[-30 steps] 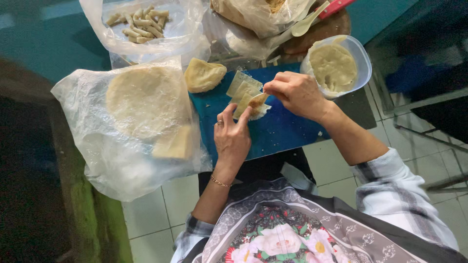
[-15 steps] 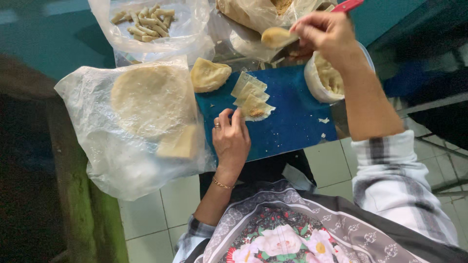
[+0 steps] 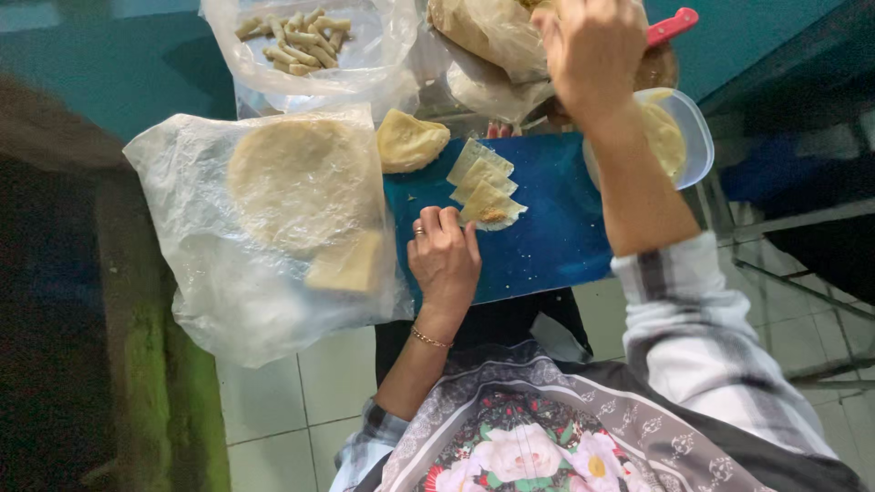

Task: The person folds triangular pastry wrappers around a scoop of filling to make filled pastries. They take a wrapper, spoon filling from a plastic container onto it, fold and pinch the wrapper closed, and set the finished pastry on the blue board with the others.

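Observation:
My left hand [image 3: 445,260] rests on a blue cutting board [image 3: 547,246], fingers slightly curled, fingertips touching the nearest of three small folded pastry wrappers [image 3: 488,189]; that one shows a dab of brown filling. My right hand [image 3: 592,55] is raised at the top of the view, over a crumpled plastic bag [image 3: 483,41], fingers closed around a spoon whose red handle [image 3: 673,25] sticks out to the right. The spoon's bowl is hidden behind the hand.
A stack of round pale wrappers [image 3: 296,182] lies on a plastic bag at the left. A folded wrapper lump [image 3: 410,141] sits at the board's corner. Beyond are a bag of rolled pastry sticks [image 3: 296,36] and a clear tub of yellowish filling [image 3: 688,137]. Tiled floor lies below.
My right hand has left the wrapper it was folding on the board and lifted to the bags at the top, taking the spoon. My left hand stayed on the board.

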The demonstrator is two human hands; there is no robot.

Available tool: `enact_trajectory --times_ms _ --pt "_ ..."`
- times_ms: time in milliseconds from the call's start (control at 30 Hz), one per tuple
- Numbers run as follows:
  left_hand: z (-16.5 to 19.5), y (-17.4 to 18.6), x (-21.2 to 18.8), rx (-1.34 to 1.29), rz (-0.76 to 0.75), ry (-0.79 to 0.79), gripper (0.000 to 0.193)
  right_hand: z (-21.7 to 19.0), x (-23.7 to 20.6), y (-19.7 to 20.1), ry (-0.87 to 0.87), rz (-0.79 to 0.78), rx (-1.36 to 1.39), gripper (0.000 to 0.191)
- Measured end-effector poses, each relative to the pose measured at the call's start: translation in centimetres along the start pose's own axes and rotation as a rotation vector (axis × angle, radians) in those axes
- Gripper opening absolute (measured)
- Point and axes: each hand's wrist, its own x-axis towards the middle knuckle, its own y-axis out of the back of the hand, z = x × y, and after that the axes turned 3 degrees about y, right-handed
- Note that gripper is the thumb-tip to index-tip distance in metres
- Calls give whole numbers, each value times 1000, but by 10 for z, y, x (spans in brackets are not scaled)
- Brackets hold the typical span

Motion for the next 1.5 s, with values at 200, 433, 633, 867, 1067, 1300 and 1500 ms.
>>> enact_trajectory --times_ms 200,433,633,867,1067,1300,1500 --pt "-1 -7 5 4 -59 21 24 -87 -95 102 -464 -617 425 17" --pt "2 -11 -1 -175 -42 18 18 -107 -124 89 -565 -534 528 20" --pt "1 -15 -2 -384 -13 -37 22 -111 -127 86 -683 -466 692 22" --pt "-2 -28 -4 -461 31 -44 12 -118 -127 83 -788 -475 673 30" --pt "-1 -21 -3 -542 4 33 10 -119 -129 76 -807 -397 853 22" --pt "2 -6 -5 -637 -40 71 9 -113 -129 93 -813 -437 918 21" --pt "2 5 -24 -504 -107 -23 10 -122 -139 114 -787 -569 885 23"
